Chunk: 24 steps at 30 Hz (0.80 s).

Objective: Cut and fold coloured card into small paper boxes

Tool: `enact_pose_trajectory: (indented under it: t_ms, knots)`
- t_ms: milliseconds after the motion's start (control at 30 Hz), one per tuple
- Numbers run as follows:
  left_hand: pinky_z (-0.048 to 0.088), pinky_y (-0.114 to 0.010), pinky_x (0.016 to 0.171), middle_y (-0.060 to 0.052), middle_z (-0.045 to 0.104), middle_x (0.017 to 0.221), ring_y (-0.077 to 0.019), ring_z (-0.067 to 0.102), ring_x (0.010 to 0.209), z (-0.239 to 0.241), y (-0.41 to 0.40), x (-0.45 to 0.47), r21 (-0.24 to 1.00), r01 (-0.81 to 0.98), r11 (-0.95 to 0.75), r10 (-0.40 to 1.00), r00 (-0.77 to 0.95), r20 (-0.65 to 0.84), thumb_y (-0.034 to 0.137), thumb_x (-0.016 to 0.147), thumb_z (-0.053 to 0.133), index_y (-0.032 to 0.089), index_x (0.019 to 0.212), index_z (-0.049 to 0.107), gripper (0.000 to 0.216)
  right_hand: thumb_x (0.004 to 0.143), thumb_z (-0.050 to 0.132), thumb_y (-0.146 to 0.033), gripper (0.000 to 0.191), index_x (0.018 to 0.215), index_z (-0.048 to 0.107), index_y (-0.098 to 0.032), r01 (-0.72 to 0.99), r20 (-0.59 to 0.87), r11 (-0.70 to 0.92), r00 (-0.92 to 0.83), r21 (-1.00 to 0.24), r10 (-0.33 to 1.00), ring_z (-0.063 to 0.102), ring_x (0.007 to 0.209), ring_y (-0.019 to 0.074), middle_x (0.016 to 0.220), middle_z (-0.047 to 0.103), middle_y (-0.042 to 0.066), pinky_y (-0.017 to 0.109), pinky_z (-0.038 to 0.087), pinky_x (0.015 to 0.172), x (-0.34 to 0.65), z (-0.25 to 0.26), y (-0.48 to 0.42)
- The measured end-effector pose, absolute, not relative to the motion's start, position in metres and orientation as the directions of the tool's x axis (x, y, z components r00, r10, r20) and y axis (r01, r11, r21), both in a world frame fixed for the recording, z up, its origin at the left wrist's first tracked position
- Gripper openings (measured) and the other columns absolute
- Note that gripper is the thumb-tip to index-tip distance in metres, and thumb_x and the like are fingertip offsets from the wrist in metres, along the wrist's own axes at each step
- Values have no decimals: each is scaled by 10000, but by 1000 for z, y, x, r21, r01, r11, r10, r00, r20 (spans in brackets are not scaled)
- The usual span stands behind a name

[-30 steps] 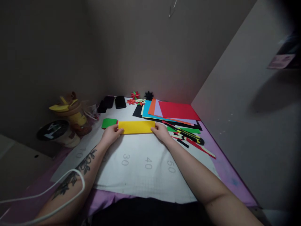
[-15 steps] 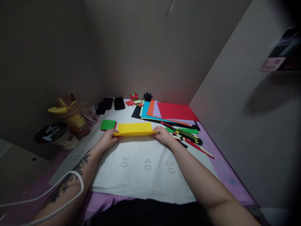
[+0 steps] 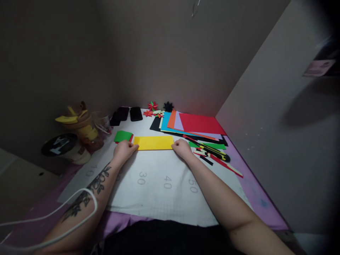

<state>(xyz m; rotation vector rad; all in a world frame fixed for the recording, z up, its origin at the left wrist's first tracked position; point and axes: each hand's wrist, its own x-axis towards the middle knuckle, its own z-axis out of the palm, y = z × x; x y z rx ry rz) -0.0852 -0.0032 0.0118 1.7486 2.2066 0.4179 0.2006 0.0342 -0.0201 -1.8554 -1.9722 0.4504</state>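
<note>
A folded strip of yellow paper (image 3: 154, 142) lies flat across the middle of the white sheet with printed numbers (image 3: 159, 198). My left hand (image 3: 124, 150) pinches its near left corner, and my right hand (image 3: 182, 148) pinches the near right corner. Small green paper pieces (image 3: 123, 136), with red ones showing beneath, are stacked just beyond my left hand. To the right of my right hand lie a yellow-and-black utility knife (image 3: 216, 152), a green paper strip (image 3: 215, 145) and several narrow paper offcuts (image 3: 231, 168).
Coloured paper sheets (image 3: 202, 123) are fanned out at the back right. Folded paper stars (image 3: 152, 106) and dark phone-like objects (image 3: 136, 114) sit along the back. A black-lidded tub (image 3: 66, 148) and a brown-and-yellow pot (image 3: 85, 127) stand at left. A white cable (image 3: 90, 193) crosses my left forearm.
The near edge of the yellow paper, raised as a flap before, now lies down flat on the rest. Both hands stay at its ends. The view has shifted slightly.
</note>
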Motion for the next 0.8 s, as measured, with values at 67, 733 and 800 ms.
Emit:
enact_pose_trajectory:
  t_ms: [67, 733, 800]
  knots:
    - [267, -279, 482, -32, 646, 623, -184, 578, 622, 13, -3, -85, 398, 886, 240, 970, -231, -71, 548, 732, 524, 197, 647, 689, 397, 753, 513, -290, 219, 651, 675, -183, 887, 54, 51, -30, -458, 998, 520, 751, 147, 840, 635, 41, 239, 307, 600, 199, -19, 34]
    - [365, -285, 581, -76, 682, 929, -228, 611, 811, 10, -7, -81, 314, 921, 229, 969, -248, 21, 545, 754, 535, 204, 728, 699, 380, 826, 450, -299, 285, 812, 711, -187, 943, 15, 44, -41, -329, 999, 544, 860, 187, 967, 646, 79, 261, 344, 662, 196, -13, 33]
    - [374, -288, 595, -79, 674, 925, -233, 608, 830, 10, -7, -81, 313, 924, 222, 970, -242, 28, 528, 762, 533, 204, 728, 697, 365, 839, 442, -307, 296, 824, 711, -185, 949, 17, 47, -44, -313, 999, 547, 879, 195, 978, 644, 84, 267, 352, 680, 195, -13, 32]
